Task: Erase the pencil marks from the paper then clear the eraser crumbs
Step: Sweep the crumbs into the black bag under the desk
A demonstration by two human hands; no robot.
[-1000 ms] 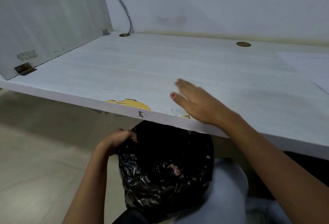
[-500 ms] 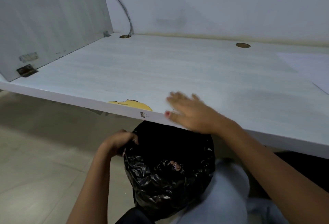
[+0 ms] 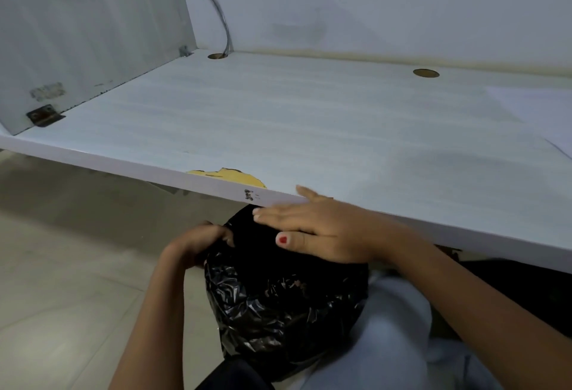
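My right hand (image 3: 315, 228), flat on the desk (image 3: 309, 129) a second ago, now hangs past its edge over the black bag (image 3: 278, 296), fingers straight. My left hand (image 3: 201, 241) grips the bag's rim. The crumbs have probably dropped in, though I see none. The paper (image 3: 538, 111) lies far right.

So here's the setup: the desk (image 3: 309, 129) is in front of me and the bin bag (image 3: 278, 306) sits below its front edge, up against my leg (image 3: 393, 337) on its right. My left hand (image 3: 198, 244) grips the bag's rim on the left side, and my right hand (image 3: 318, 228) is over the bag's mouth, right at the desk edge. The chipped patch (image 3: 229, 176) is on that edge, just left of my right hand. The paper (image 3: 538, 108) lies far right on the desk, well apart from the bag. A side panel (image 3: 86, 24) stands along the desk's left, and a cable (image 3: 213, 2) drops into the hole (image 3: 216, 56) at the back left corner.
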